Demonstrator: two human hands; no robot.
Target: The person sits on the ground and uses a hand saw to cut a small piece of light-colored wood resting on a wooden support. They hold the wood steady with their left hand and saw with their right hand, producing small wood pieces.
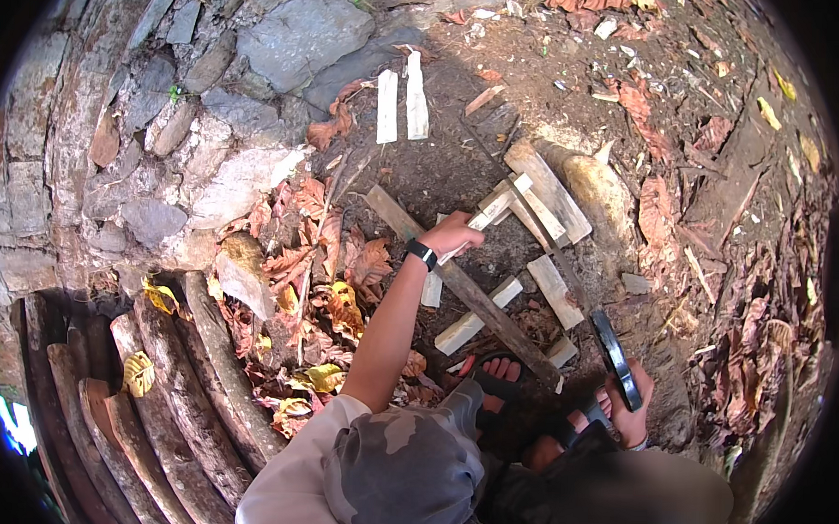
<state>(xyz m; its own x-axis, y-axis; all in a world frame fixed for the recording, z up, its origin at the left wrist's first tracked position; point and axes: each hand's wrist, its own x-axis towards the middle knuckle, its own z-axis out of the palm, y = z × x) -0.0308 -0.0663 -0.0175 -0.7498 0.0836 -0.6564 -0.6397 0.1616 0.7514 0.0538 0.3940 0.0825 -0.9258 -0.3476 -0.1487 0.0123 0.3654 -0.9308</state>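
My left hand [453, 234], with a dark band at the wrist, is closed around a pale wood strip [495, 206]. At the lower right, my right hand [629, 413] grips the black loop handle of a saw [615, 358]. Its long, narrow dark blade runs up and left, crossing the far end of the strip. A wider board [544, 194] lies just beyond, against a thick log [599, 187]. Beneath my left hand, a long weathered plank [483, 306] slants across the ground. Whether the teeth touch the wood, I cannot tell.
Cut wood blocks [555, 292] lie about the plank, one [478, 316] near my sandalled feet. Two pale strips [387, 107] rest farther off on the soil. Stones [305, 36] fill the upper left, stacked poles [188, 393] the lower left. Dry leaves [344, 306] are scattered around.
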